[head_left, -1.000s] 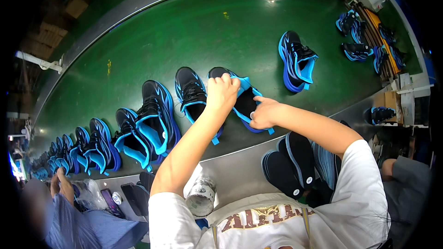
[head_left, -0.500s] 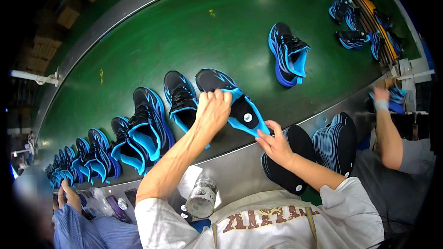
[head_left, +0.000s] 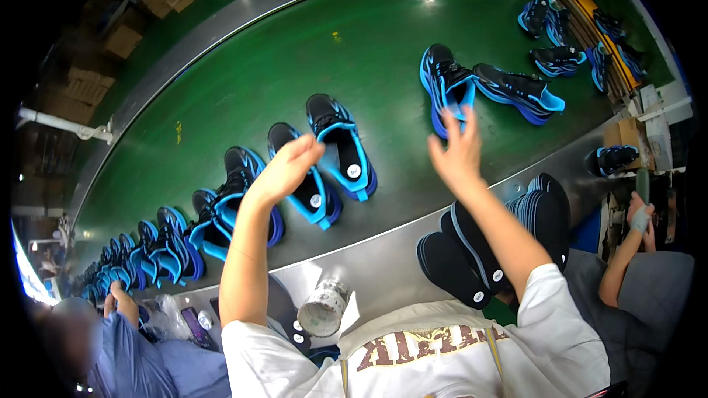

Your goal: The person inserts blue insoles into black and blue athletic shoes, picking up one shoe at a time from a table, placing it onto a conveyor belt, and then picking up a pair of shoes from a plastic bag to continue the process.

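My right hand [head_left: 459, 153], fingers spread and slightly blurred, reaches over the heel of a black and blue sneaker [head_left: 440, 66]; touching cannot be made out. Nothing shows in it. My left hand [head_left: 284, 169] has its fingers stretched out beside two sneakers and holds nothing that I can see. One of these, a sneaker [head_left: 328, 109], stands with its opening toward me, a black insole with a white round label inside. The other sneaker [head_left: 324, 210] lies partly behind my left hand, also with a labelled insole. Touching the right-hand sneaker is another sneaker [head_left: 516, 92], turned sideways.
Sneakers [head_left: 173, 239] line the green belt [head_left: 258, 66] to the left. Stacks of black insoles [head_left: 450, 262] and a stained tin [head_left: 324, 308] rest on the metal ledge [head_left: 398, 250]. Co-workers sit at both sides; one's hand [head_left: 640, 210] shows at right. More sneakers [head_left: 557, 60] stand far right.
My hands have let go of the sneaker, which now stands on the belt. My right hand has moved up and right. A second sneaker has come beside the right-hand one.
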{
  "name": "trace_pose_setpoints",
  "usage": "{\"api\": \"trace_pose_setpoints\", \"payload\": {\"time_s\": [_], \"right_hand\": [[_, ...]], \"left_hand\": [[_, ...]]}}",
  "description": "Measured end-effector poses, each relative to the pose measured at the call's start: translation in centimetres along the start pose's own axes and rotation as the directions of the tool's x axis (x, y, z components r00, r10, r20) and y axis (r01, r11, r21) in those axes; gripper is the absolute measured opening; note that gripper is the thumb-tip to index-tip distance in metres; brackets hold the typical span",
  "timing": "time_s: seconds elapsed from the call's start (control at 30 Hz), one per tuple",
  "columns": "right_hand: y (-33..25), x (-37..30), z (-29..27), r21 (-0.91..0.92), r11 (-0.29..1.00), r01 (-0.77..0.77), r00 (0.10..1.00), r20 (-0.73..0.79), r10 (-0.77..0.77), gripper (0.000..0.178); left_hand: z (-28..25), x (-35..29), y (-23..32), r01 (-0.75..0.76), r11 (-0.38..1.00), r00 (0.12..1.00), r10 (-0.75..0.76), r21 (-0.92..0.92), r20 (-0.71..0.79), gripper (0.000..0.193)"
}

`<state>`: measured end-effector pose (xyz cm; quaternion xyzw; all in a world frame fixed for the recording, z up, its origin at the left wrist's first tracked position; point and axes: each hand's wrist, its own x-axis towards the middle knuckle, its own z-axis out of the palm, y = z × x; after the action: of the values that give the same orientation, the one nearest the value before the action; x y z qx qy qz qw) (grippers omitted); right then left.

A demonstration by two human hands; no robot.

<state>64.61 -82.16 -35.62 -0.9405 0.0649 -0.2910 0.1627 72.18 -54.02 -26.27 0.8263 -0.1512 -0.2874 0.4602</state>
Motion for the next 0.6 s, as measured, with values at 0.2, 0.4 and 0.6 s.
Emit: {"api": "trace_pose_setpoints", "payload": {"time_s": [0.2, 0.4, 0.6], "right_hand": [[10.2, 0.7, 2.0, 0.155, 0.958, -0.243, 0.927, 0.326, 0.183, 0.026], [7.6, -3.3, -1.3, 0.326, 0.927, -0.186, 0.921, 0.386, 0.049, 0.024], [3.2, -9.5, -8.1, 0.324, 0.944, -0.058, 0.965, 0.259, -0.029, 0.037]], "left_hand": [[2.5, -16.4, -2.7, 0.112, 0.931, 0.957, -0.195, 0.347, 0.215, 0.025], [12.2, -25.2, -6.2, 0.325, 0.819, 0.931, -0.189, 0.473, -0.313, 0.021], [16.5, -24.0, -7.5, 0.339, 0.597, 0.865, 0.107, 0.727, -0.491, 0.018]]}}
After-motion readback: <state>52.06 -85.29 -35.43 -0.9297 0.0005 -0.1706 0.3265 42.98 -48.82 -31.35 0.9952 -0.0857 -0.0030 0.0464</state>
